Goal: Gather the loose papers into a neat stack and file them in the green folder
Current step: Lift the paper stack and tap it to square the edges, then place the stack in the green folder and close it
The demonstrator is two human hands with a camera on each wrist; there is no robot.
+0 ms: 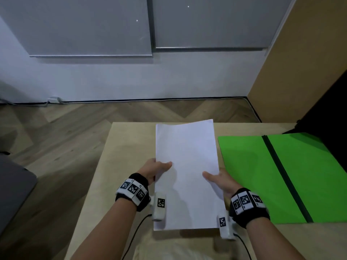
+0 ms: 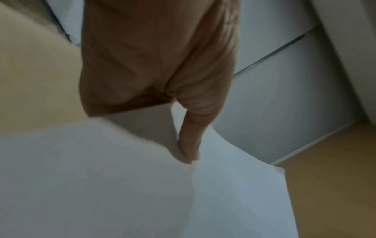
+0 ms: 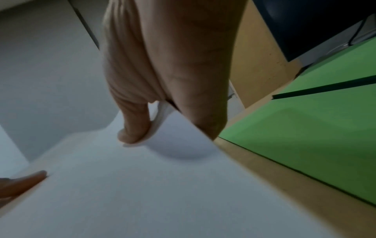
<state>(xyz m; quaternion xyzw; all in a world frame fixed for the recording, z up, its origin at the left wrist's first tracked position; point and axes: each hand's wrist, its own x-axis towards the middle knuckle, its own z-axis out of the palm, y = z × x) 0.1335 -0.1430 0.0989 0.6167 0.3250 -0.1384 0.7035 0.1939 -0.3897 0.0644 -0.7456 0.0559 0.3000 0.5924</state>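
A stack of white papers [image 1: 185, 171] is held lengthwise above the middle of the light wooden table [image 1: 124, 147]. My left hand [image 1: 156, 168] pinches its left edge, thumb on top and fingers hidden underneath. My right hand [image 1: 218, 180] pinches the right edge the same way. In the left wrist view my thumb [image 2: 191, 145] presses on the papers [image 2: 122, 185]. The right wrist view shows the other thumb [image 3: 134, 128] on the sheets [image 3: 142, 185]. The green folder [image 1: 281, 177] lies shut on the table just right of the stack, with a black elastic band [image 1: 281, 173] across it.
A black object [image 1: 326, 109] stands at the table's far right corner behind the folder. A tan panel [image 1: 300, 53] rises at the right. Wooden floor [image 1: 56, 137] lies to the left, and a dark grey object [image 1: 13, 188] sits at the left edge. Cables trail from my wrists.
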